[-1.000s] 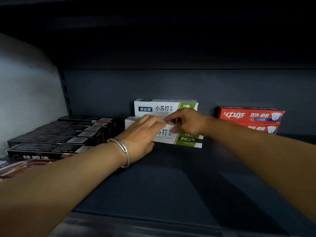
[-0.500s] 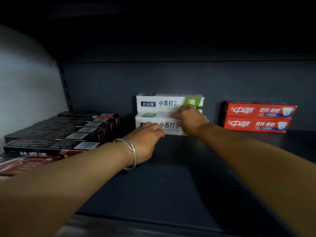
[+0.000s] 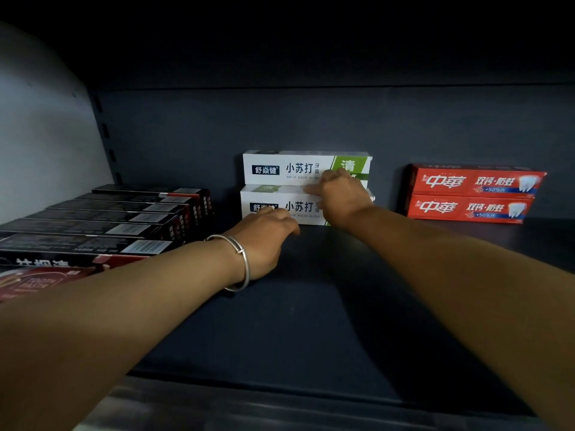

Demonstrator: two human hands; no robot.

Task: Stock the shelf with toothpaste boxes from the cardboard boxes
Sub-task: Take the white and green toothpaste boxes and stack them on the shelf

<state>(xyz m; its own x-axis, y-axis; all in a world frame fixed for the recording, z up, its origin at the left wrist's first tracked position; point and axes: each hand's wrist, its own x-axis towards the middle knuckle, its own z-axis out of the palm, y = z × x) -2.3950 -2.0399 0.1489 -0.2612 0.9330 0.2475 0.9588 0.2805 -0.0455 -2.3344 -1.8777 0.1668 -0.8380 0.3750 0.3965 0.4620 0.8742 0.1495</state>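
Two white-and-green toothpaste boxes are stacked against the back wall of the dark shelf (image 3: 311, 331). The upper box (image 3: 289, 168) lies flat on the lower box (image 3: 273, 207). My right hand (image 3: 340, 200) holds the right half of the lower box, with its fingers curled over the box's top front edge and hiding its green end. My left hand (image 3: 264, 237) reaches the bottom front of the same box with loosely bent fingers and grips nothing. A silver bracelet (image 3: 241, 262) sits on my left wrist.
A row of several black toothpaste boxes (image 3: 124, 219) fills the left of the shelf beside the pale side wall (image 3: 46, 135). Two red toothpaste boxes (image 3: 466, 194) are stacked at the back right. Bare shelf floor lies in front of the white stack.
The lower white box has slid back until it sits under the upper one. My left hand came off its front and dropped lower. My right hand stayed on it.
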